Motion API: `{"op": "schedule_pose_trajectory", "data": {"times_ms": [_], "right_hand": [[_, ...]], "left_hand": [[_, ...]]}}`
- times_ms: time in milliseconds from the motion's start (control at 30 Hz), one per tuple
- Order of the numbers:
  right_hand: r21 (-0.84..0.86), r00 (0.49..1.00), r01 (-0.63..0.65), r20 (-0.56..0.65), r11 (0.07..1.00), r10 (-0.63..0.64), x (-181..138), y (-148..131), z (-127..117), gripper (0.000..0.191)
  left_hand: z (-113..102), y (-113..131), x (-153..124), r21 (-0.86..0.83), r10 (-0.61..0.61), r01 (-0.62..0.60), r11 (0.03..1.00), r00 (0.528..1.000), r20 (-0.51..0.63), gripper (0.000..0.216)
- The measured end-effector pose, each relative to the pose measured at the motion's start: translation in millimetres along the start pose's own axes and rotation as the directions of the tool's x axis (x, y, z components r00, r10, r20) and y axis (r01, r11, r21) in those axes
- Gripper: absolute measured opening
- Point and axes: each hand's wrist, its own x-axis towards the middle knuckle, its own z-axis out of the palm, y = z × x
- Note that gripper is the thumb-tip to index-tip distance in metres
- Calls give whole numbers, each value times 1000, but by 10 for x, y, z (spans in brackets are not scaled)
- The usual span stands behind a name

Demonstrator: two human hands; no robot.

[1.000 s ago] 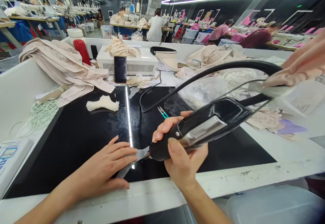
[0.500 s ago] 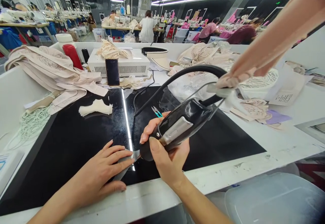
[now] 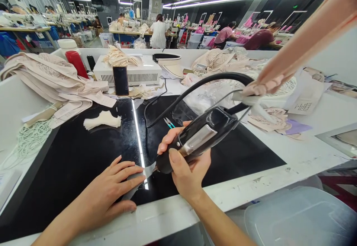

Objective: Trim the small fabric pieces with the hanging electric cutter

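My left hand (image 3: 115, 186) lies flat with its fingers stretched out, pressing a thin grey, partly see-through piece (image 3: 150, 169) onto the black glossy panel (image 3: 69, 164). Most of that piece is hidden beneath the palm and fingers. My right hand (image 3: 187, 166) is wrapped round a black hand-held corded tool (image 3: 220, 118) with a silver metal lever (image 3: 197, 141). Its narrow tip points down at the piece, just right of my left fingertips; whether it touches, I cannot tell. A pinkish fabric strap (image 3: 301, 37) runs from the tool's wire loop to the upper right.
Thread snips (image 3: 169, 123) and a cream fabric piece (image 3: 102, 120) lie on the panel. A thick black cable (image 3: 192, 86) arches over it. Behind stand a phone (image 3: 121, 81) and a white vented box (image 3: 139, 73). Beige fabric (image 3: 50, 74) is heaped left; plastic bags (image 3: 199, 97) lie right.
The tool in my right hand has shifted slightly right, widening the gap between its tip and my left fingertips. The whole view has moved a little. My left hand stays flat.
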Motion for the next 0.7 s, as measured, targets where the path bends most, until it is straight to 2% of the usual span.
{"op": "schedule_pose_trajectory", "data": {"times_ms": [333, 567, 700], "right_hand": [[-111, 998, -58, -43, 992, 53, 14, -53, 44, 38], [-80, 998, 8, -61, 997, -13, 58, -29, -34, 36], [-47, 998, 31, -46, 998, -33, 55, 5, -71, 38]], "left_hand": [[7, -10, -5, -11, 10, -10, 1000, 1000, -24, 56], [17, -19, -14, -9, 11, -11, 1000, 999, -35, 53], [18, -27, -16, 5, -5, 5, 1000, 1000, 10, 52]]}}
